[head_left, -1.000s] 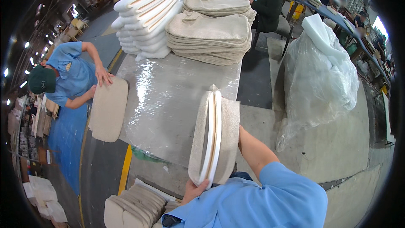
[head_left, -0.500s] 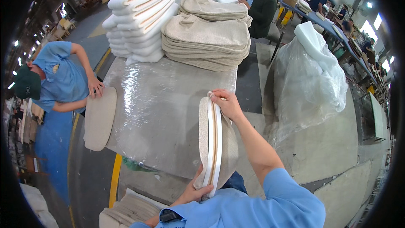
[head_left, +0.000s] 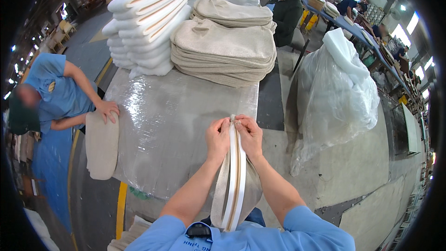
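Plastic-wrapped table (head_left: 176,125) beneath; both hands up now, left hand (head_left: 217,137) joining right hand (head_left: 250,135), pinching beige cover (head_left: 220,190) shut over white foam pad (head_left: 234,181) top edge.

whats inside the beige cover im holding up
A white foam pad with a tan strip along its edge shows through the open side of the beige cover. Left hand and right hand pinch its top end. The pad's flat faces are covered by the fabric.
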Action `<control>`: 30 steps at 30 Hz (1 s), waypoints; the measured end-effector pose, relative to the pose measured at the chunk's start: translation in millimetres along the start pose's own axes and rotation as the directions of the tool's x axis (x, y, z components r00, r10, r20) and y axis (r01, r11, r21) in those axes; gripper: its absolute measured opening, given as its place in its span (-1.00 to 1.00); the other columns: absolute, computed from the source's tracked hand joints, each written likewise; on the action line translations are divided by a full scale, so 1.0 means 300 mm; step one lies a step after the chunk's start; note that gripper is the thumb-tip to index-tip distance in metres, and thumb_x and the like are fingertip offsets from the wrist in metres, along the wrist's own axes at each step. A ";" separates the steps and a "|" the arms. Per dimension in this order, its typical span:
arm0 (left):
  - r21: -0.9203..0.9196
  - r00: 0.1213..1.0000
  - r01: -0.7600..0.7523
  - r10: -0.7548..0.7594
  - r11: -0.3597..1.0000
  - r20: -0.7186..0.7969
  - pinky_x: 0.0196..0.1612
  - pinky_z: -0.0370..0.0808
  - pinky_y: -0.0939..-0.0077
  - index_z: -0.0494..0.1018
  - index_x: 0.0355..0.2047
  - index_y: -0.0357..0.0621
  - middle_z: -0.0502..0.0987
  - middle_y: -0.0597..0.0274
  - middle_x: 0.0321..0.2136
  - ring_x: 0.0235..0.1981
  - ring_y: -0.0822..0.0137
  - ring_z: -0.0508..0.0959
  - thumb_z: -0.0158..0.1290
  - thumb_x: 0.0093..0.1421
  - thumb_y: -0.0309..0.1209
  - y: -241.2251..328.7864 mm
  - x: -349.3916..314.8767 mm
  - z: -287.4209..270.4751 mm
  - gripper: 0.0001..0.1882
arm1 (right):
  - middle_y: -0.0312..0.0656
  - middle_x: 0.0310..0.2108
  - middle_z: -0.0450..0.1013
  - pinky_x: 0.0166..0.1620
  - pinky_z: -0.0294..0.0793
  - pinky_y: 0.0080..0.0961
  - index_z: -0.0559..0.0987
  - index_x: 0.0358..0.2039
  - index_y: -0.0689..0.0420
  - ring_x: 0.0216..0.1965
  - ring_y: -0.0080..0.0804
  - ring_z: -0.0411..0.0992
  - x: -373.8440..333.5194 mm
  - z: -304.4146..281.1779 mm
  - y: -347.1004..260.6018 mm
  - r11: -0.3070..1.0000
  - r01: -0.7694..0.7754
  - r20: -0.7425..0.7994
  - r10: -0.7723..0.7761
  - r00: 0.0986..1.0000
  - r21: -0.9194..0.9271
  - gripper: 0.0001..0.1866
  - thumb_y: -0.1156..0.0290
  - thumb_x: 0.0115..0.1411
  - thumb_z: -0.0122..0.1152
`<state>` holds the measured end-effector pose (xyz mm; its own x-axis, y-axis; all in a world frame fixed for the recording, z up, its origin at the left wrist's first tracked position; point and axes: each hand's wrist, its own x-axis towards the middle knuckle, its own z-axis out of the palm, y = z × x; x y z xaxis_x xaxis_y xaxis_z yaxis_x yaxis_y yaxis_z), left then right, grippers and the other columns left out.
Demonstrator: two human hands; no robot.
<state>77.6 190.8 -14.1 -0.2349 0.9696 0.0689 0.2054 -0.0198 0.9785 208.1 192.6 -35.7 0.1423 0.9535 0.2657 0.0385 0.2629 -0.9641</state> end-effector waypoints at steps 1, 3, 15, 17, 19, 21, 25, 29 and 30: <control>0.012 0.999 -0.031 0.032 0.999 -0.038 -0.07 0.53 0.32 0.62 0.00 -0.32 0.65 0.07 -0.22 -0.17 0.18 0.64 0.10 0.49 -0.33 -0.011 -0.014 0.013 -0.71 | -0.16 0.00 0.64 0.09 0.52 -0.37 0.69 -0.19 0.20 0.04 -0.31 0.53 -0.010 0.001 0.003 1.000 -0.013 -0.010 0.013 1.000 -0.010 -0.94 0.57 0.34 0.35; 0.031 0.994 -0.067 0.069 0.997 -0.089 -0.11 0.51 0.34 0.61 -0.07 -0.30 0.64 0.10 -0.25 -0.21 0.24 0.61 0.07 0.51 -0.34 -0.022 -0.045 0.033 -0.75 | -0.14 0.00 0.63 0.07 0.52 -0.41 0.68 -0.19 0.20 0.02 -0.35 0.53 -0.025 0.001 0.005 0.995 0.060 -0.014 -0.061 0.998 -0.080 -0.96 0.55 0.37 0.34; 0.132 0.987 -0.163 0.163 0.978 0.012 -0.32 0.45 0.48 0.55 -0.32 -0.22 0.54 0.36 -0.42 -0.43 0.51 0.48 0.28 0.36 -0.47 0.070 -0.052 -0.048 -0.86 | -0.22 -0.06 0.68 0.05 0.53 -0.40 0.72 -0.14 0.13 -0.05 -0.29 0.53 0.098 -0.066 -0.038 0.946 0.232 0.287 -0.163 0.944 -0.226 -0.81 0.64 0.26 0.34; 0.233 0.948 -0.313 0.318 0.921 0.015 -0.32 0.45 0.48 0.54 -0.36 -0.21 0.54 0.35 -0.42 -0.43 0.50 0.49 0.30 0.32 -0.52 0.100 -0.038 -0.037 -0.85 | -0.23 -0.07 0.70 0.00 0.56 -0.39 0.74 -0.09 0.11 -0.12 -0.30 0.55 0.142 -0.082 -0.063 0.947 0.220 0.385 -0.118 0.915 -0.233 -0.74 0.67 0.25 0.32; 0.232 0.942 -0.330 0.336 0.915 0.014 -0.32 0.47 0.48 0.55 -0.34 -0.21 0.54 0.33 -0.42 -0.41 0.48 0.51 0.32 0.28 -0.58 0.097 -0.037 -0.029 -0.87 | -0.21 -0.07 0.71 -0.01 0.58 -0.39 0.75 -0.07 0.13 -0.13 -0.31 0.58 0.185 -0.093 -0.082 0.948 0.236 0.490 -0.106 0.866 -0.213 -0.74 0.65 0.26 0.33; 0.115 0.952 -0.305 0.304 0.945 0.034 -0.28 0.49 0.46 0.57 -0.32 -0.21 0.56 0.32 -0.40 -0.39 0.46 0.53 0.31 0.30 -0.56 0.096 -0.033 -0.021 -0.89 | -0.19 -0.07 0.71 0.00 0.60 -0.39 0.75 -0.07 0.15 -0.11 -0.31 0.61 0.200 -0.110 -0.075 0.970 0.176 0.524 -0.063 0.849 -0.170 -0.77 0.62 0.28 0.34; -0.320 0.997 -0.031 0.054 0.947 0.063 -0.16 0.51 0.46 0.61 -0.20 -0.19 0.61 0.32 -0.31 -0.30 0.42 0.57 0.19 0.45 -0.36 0.039 0.010 -0.029 -0.85 | -0.14 -0.09 0.70 0.06 0.60 -0.39 0.73 -0.12 0.21 -0.03 -0.28 0.64 0.134 -0.123 -0.063 0.999 0.018 0.418 0.001 0.908 -0.040 -0.86 0.51 0.34 0.34; -0.545 0.927 0.375 -0.292 0.750 0.235 0.07 0.50 0.42 0.61 0.04 -0.17 0.65 0.27 -0.05 -0.09 0.39 0.59 -0.09 0.61 -0.12 -0.227 0.096 -0.008 -0.59 | -0.11 -0.13 0.68 0.07 0.60 -0.37 0.69 -0.18 0.26 -0.05 -0.23 0.65 0.032 -0.086 -0.130 0.999 0.044 0.257 -0.036 0.966 -0.027 -0.90 0.56 0.40 0.23; -0.533 0.858 0.512 -0.366 0.674 0.361 0.11 0.49 0.38 0.58 0.11 -0.17 0.64 0.23 0.01 -0.03 0.35 0.58 -0.13 0.62 -0.08 -0.274 0.086 0.018 -0.55 | -0.11 -0.14 0.68 0.07 0.59 -0.37 0.68 -0.19 0.27 -0.06 -0.23 0.65 0.019 -0.089 -0.159 0.997 0.060 0.214 -0.048 0.976 -0.048 -0.90 0.58 0.40 0.21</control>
<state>59.9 218.8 -93.9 0.0664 0.9269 -0.3693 -0.4879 0.3531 0.7983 233.5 181.6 11.9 -0.0751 0.9491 0.3060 0.0948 0.3123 -0.9453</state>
